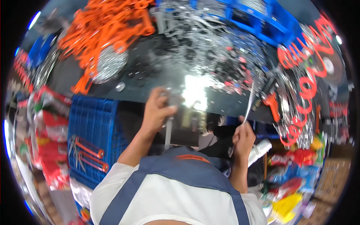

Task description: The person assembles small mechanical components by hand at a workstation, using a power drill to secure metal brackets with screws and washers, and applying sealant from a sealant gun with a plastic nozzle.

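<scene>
My left hand point(156, 112) is at the near edge of the dark worktable point(138, 92), fingers curled round something greyish and smeared by motion. A pale flat strip point(168, 133) hangs down beside that hand; whether it belongs to the held thing I cannot tell. Further right, my right hand point(243, 135) is closed on a long thin shiny metal piece point(250, 100), which points up and away over the table. Its lower end is hidden in the fingers. Small grey metal parts point(195, 48) lie heaped beyond my hands, with black and red bits point(236, 71) at their right.
Orange handle-like pieces point(108, 26) pile up far left around a round bundle of shiny metal point(111, 64). Blue bins point(258, 18) stand at the back. A blue crate point(92, 131) with orange-handled tools point(90, 157) is left. Red coiled cord point(309, 90) and metal strips point(287, 97) lie right.
</scene>
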`<action>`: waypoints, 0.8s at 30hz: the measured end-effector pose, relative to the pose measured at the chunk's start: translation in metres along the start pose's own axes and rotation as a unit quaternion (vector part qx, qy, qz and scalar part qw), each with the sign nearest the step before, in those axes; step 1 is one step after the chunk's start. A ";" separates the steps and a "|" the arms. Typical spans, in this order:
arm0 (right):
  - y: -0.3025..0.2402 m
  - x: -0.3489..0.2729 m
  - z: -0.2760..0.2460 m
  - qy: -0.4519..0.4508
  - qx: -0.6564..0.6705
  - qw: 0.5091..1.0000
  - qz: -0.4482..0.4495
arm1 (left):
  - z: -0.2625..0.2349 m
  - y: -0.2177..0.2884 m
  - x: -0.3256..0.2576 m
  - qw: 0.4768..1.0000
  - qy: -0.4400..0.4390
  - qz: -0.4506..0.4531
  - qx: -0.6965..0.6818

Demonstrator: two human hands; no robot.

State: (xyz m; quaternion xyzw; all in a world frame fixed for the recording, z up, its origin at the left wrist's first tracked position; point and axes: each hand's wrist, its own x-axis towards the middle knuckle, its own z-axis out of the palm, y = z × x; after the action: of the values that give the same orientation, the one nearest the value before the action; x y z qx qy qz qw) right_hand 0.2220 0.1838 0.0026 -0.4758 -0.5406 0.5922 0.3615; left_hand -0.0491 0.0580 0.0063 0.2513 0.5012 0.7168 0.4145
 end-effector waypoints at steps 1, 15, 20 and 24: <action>-0.013 -0.013 0.015 -0.088 -0.104 0.990 -0.034 | 0.001 0.005 -0.002 0.999 0.032 0.011 -0.017; -0.081 -0.033 0.057 -0.286 -0.554 0.638 -0.451 | -0.044 0.012 -0.030 0.837 0.105 0.240 0.480; -0.025 -0.030 0.055 -0.398 -0.063 0.896 0.186 | -0.035 0.024 -0.025 0.829 0.013 0.243 0.504; 0.003 -0.030 0.096 -0.299 -0.117 0.942 -0.101 | 0.004 0.037 -0.028 0.770 -0.201 0.167 0.582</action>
State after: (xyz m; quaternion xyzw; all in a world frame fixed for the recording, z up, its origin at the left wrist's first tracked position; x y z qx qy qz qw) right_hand 0.1394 0.1265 0.0013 -0.2593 -0.7345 0.5999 0.1826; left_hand -0.0441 0.0308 0.0430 0.6628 0.6777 0.2789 0.1536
